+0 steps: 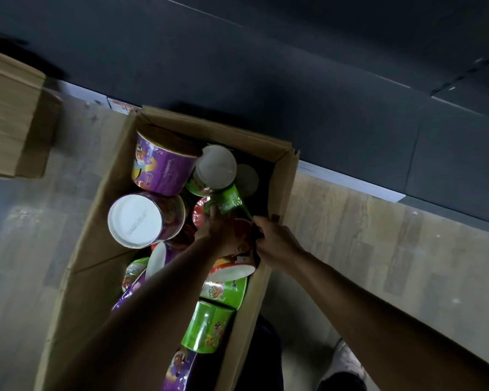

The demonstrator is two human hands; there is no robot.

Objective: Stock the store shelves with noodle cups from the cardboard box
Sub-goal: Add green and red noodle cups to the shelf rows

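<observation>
fingers [261, 230] of the r hand [275, 241] are curling round the side of a red cup [236, 261], which is lying tilted against the r wall of the box [283, 193]. the l hand [216, 225] is reaching deeper in, w/ fingertips touching a green cup [227, 200] that is lying on its side just beyond the red one. can't tell if they're gripping it, as the back of the hand is hiding them.

other cups are crowding round both hands. a purple cup [164, 167] is leaning in the far l corner, and a 2nd purple cup [137, 220] is lying beside it w/ its white base facing up. more green ones [208, 330] are piling up at the near end. the l forearm is crossing over the near cups and covering part of them.

the box is sitting on a wood floor [378, 249], its far end against a dark shelf base [294, 66]. a 2nd box [9, 114] is showing blurred at the l edge, and a shoe [347, 359] is showing bottom r.

a cartoon figure is showing on the purple cup. wrapper print is coming out too blurred to read. same for a small red/white tag [120, 106] behind the far corner.
</observation>
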